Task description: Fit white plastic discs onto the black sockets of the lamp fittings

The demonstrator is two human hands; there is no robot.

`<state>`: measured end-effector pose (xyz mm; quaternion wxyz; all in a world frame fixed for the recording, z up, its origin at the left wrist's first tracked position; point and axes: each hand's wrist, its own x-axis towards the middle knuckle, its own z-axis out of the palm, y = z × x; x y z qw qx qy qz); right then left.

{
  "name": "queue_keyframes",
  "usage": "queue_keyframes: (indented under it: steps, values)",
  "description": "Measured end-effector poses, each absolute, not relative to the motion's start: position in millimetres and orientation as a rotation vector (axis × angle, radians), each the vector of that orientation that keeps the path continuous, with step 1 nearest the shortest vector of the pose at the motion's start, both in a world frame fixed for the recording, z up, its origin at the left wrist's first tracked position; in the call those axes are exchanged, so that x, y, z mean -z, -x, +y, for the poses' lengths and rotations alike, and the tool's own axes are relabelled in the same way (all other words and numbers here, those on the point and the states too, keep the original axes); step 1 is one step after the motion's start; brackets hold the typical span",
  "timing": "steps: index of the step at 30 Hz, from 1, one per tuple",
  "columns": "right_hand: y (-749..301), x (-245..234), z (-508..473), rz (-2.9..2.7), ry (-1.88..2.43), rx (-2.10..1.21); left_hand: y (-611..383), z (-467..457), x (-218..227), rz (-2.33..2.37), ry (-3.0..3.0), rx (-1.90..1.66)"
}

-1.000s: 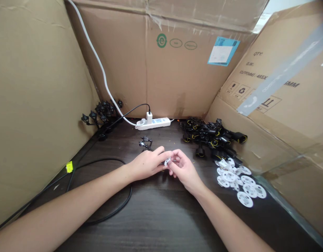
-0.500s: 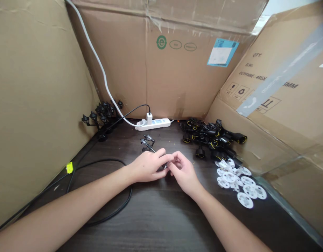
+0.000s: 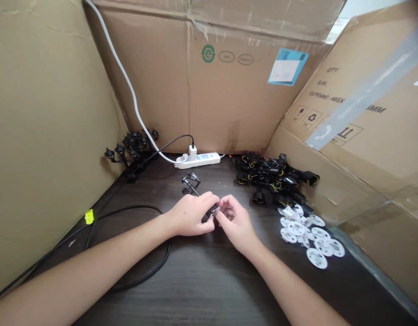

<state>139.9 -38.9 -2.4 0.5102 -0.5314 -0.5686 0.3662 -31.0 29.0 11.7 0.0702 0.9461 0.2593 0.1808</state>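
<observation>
Head view: left hand [image 3: 195, 215] curled round black lamp's [image 3: 195, 190] base end, heads pointing away, presumably so base faces right hand [image 3: 237, 222]. Right pinches small white disc [image 3: 216, 210] at base; contact unclear. White disc pile [image 3: 321, 233] sits right, probably for reach.

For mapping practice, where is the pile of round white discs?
Head view, right side: the disc pile lies in front of the black, yellow-wired parts.
</observation>
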Motion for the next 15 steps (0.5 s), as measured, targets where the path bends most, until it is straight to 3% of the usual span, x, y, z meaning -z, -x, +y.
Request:
queue_keyframes:
  steps: [15]
  values:
    - [-140.2,-0.5,-40.2,-1.389,1.253,-0.795,31.8,28.4,-11.6,0.795,-2.778,-0.676]
